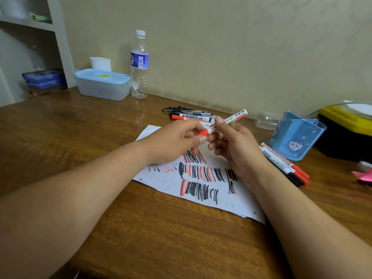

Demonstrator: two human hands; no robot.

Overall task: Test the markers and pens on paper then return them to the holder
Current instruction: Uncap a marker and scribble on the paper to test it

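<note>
A white marker with a red cap [231,119] is held above the paper [203,180] by both hands. My left hand [175,141] pinches its red cap, and my right hand [235,146] grips the white barrel. The paper lies on the wooden table and is covered with red and black test strokes. A pile of markers and pens [191,114] lies behind the paper. Several more markers [285,164] lie to the right of it, beside the blue pen holder [296,135], which looks empty.
A lidded plastic box [102,84] and a water bottle [139,65] stand at the back left by the wall. A yellow and black case [348,131] sits behind the holder. Pink sticky notes [362,176] lie at the right edge. A crushed clear bottle [266,119] lies near the wall.
</note>
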